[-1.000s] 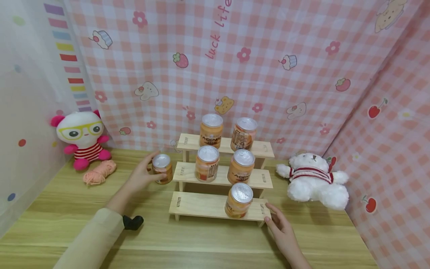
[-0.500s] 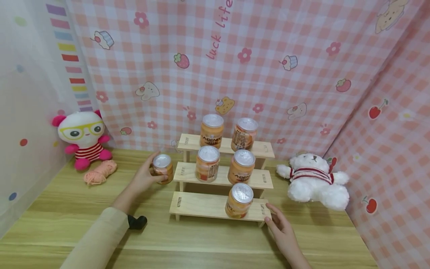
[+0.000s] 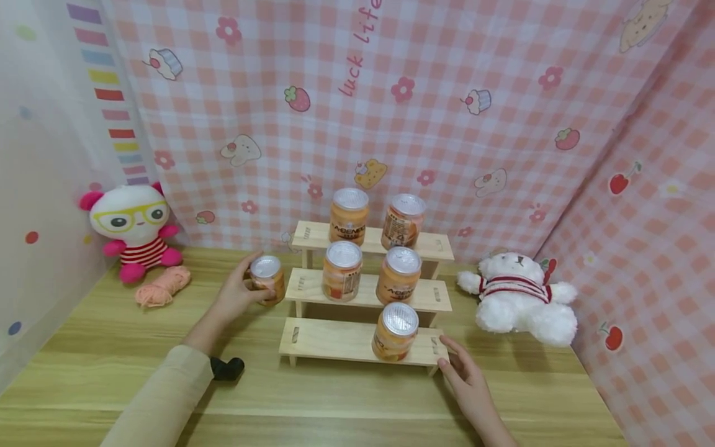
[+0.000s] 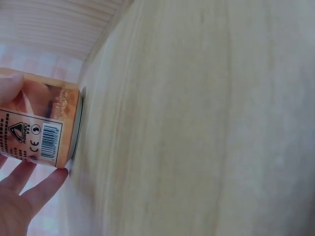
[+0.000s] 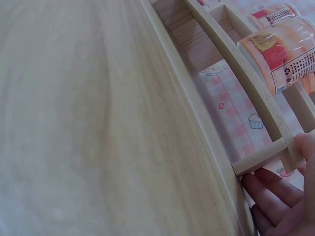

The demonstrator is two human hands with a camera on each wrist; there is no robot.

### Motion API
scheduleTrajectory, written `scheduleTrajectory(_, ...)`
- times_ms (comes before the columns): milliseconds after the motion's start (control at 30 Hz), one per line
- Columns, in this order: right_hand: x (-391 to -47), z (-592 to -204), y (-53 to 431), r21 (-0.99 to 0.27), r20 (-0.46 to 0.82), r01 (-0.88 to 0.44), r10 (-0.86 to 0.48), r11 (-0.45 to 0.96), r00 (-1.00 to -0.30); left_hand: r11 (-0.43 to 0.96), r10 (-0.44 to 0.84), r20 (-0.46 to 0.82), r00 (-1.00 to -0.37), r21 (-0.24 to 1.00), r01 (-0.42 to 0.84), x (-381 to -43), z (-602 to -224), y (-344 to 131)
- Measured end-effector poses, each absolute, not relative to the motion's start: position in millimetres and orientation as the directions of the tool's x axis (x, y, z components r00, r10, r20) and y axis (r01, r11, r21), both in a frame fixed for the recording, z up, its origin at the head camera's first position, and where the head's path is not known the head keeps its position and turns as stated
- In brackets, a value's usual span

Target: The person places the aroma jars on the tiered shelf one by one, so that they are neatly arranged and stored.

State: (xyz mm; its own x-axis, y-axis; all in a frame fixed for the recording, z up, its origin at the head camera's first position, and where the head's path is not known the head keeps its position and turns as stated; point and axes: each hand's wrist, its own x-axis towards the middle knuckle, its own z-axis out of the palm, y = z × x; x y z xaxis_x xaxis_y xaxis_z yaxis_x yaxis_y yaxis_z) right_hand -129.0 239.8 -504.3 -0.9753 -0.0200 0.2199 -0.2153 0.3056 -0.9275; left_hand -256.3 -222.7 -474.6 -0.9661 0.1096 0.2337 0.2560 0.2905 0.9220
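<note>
My left hand (image 3: 237, 292) holds an orange-labelled can (image 3: 267, 280) with a silver lid, standing on the table left of a three-tier wooden shelf (image 3: 329, 340). In the left wrist view, the thumb (image 4: 11, 87) lies against one side of this can (image 4: 39, 118) and fingers are on the other; its base is at the tabletop. My right hand (image 3: 469, 385) grips the right end of the lowest tier, thumb by the board's end and fingers by the leg (image 5: 260, 156). One similar can (image 3: 395, 332) stands on that tier, toward its right; two more stand on each higher tier.
A panda plush (image 3: 134, 230) with yellow glasses sits at the back left, pink yarn (image 3: 163, 287) in front of it. To the shelf's right lies a white bear plush (image 3: 519, 298). Behind hangs a pink checked curtain (image 3: 313, 124). A black strap-like piece (image 3: 227, 369) shows beneath my left wrist.
My left forearm has shifted slightly rightward and the hand sits closer around the can. The can, the shelf and my right hand keep their places; the head view has moved a little.
</note>
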Motion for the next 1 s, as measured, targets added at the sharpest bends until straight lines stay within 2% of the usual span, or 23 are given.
scheduleTrajectory(467, -130, -505, 240, -0.932, 0.208, -0.204, -0.019, 0.298, -0.978, 0.340, 0.038, 0.210, -0.977, 0.916, 0.211, -249, -464, -226)
scheduleTrajectory(633, -130, -504, 239, -0.934, 0.196, -0.190, -0.011, 0.301, -0.981, 0.388, 0.034, 0.234, -0.972, 0.893, 0.229, -247, -456, -228)
scheduleTrajectory(1000, -128, -503, 238, -0.928, 0.227, -0.222, -0.017, 0.301, -0.974, 0.394, 0.018, 0.282, -0.959, 0.880, 0.266, -229, -427, -228)
